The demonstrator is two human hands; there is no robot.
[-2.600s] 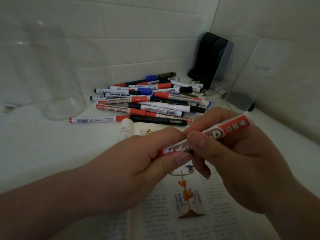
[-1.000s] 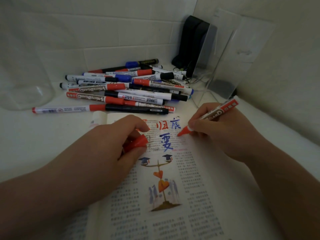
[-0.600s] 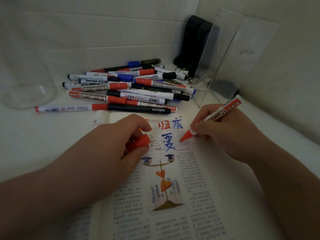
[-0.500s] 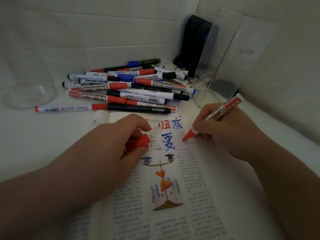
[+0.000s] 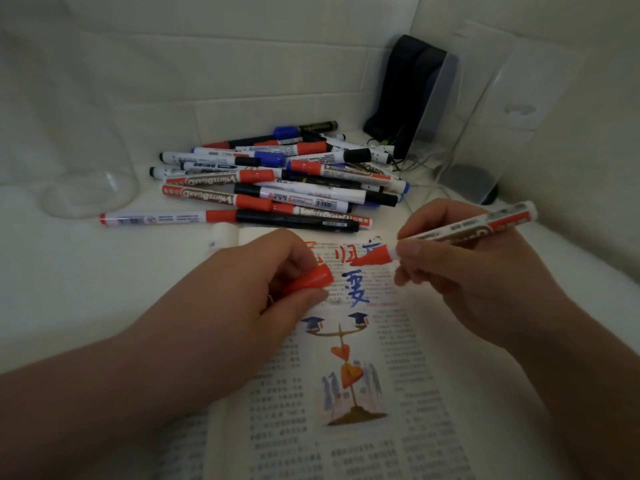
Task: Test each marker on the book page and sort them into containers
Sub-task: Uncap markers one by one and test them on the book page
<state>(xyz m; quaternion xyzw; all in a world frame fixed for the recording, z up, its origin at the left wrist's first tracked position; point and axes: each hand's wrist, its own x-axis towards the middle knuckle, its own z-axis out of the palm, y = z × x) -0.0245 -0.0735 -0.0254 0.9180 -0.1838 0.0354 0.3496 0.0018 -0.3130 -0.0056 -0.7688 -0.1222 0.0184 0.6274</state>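
Left hand pinches red cap, half hidden under fingers; right hand grips red marker, barrel partly covered; top handwriting on book page partly blocked

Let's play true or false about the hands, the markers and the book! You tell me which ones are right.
1. The right hand holds a red marker with its cap off. True.
2. The left hand holds nothing. False: its fingers pinch the red cap.
3. The pile of markers lies beyond the book, near the wall. True.
4. The clear round container on the left is stuffed with markers. False: no markers show inside it.
5. Big blue characters are written on the open page. True.
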